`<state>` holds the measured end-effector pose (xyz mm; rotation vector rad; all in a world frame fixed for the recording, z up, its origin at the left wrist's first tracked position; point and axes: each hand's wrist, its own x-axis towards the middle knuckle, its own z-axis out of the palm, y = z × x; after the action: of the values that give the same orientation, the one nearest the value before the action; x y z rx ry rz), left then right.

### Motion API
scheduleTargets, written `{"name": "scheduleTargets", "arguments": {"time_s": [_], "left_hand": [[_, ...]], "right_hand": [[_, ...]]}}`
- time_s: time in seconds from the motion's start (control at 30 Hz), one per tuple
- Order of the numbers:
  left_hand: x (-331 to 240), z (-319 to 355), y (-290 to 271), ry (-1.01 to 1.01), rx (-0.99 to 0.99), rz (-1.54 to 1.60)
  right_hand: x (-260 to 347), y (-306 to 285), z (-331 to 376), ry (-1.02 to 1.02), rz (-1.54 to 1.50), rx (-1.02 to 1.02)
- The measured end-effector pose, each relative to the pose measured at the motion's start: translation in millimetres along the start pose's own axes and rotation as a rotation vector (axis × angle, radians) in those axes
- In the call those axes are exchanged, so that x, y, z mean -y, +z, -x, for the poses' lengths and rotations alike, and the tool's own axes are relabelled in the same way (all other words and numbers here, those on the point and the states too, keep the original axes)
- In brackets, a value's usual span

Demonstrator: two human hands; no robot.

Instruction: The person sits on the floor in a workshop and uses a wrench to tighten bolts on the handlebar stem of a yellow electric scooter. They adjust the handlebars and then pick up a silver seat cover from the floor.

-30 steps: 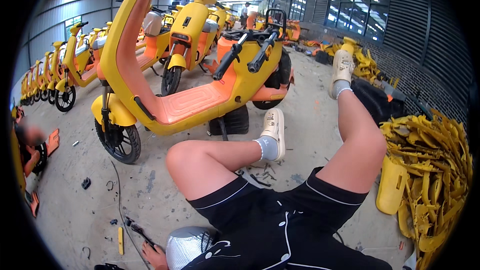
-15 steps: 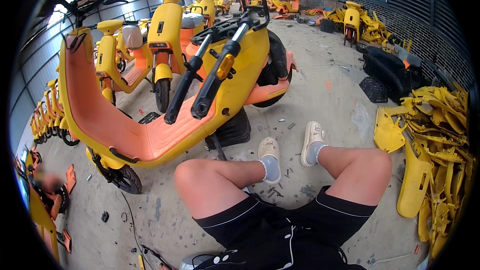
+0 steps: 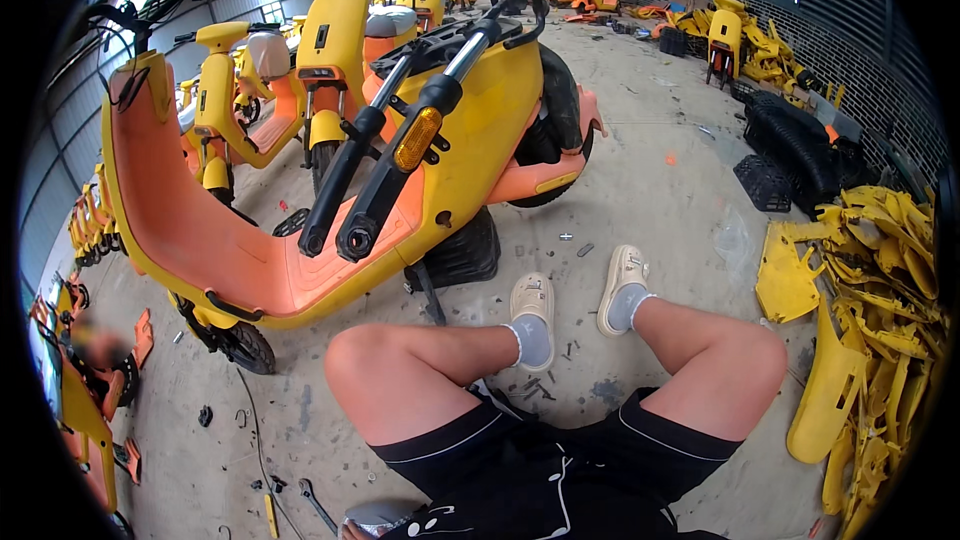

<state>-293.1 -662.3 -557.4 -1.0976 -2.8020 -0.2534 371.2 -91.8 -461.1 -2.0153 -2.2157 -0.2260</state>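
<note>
At the lower edge, left of my black shorts, only a sliver of my left hand (image 3: 352, 532) shows; its fingers are mostly cut off. Nearest to it are a wrench (image 3: 318, 507) on the floor and a rounded grey thing (image 3: 378, 514) I cannot make out. My right hand is out of view. In front of my knees stands a yellow and orange scooter (image 3: 470, 145). Across it leans a front fork (image 3: 400, 155) with two black and chrome legs and an amber reflector (image 3: 417, 138), its lower ends above the footboard.
A yellow-handled tool (image 3: 270, 517) and a dark cable (image 3: 258, 430) lie on the floor at left. Small bolts (image 3: 540, 386) are scattered by my shoes. Yellow panels (image 3: 880, 340) are heaped at right, beyond them black parts (image 3: 785, 145). More scooters (image 3: 325, 50) stand behind.
My view has shifted slightly, so the scooter and fork appear lower and further left. More of the wrench now shows near the lower edge.
</note>
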Motion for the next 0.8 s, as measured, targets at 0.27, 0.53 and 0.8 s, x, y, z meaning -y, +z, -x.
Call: {"name": "scheduleTargets", "arguments": {"time_s": [0.27,0.53,0.8], "left_hand": [[-13.5,20.2,-0.2,-0.020,-0.014,0.020],[-34.9,22.0,-3.0,-0.053,-0.020,0.043],[-44.3,34.5,-10.4,-0.078,-0.024,0.064]], "right_hand": [[16.1,-11.1,23.4,-0.026,0.021,0.025],[25.8,-26.2,44.8,-0.046,0.036,0.078],[25.5,-32.4,70.9,-0.052,0.038,0.119]]}}
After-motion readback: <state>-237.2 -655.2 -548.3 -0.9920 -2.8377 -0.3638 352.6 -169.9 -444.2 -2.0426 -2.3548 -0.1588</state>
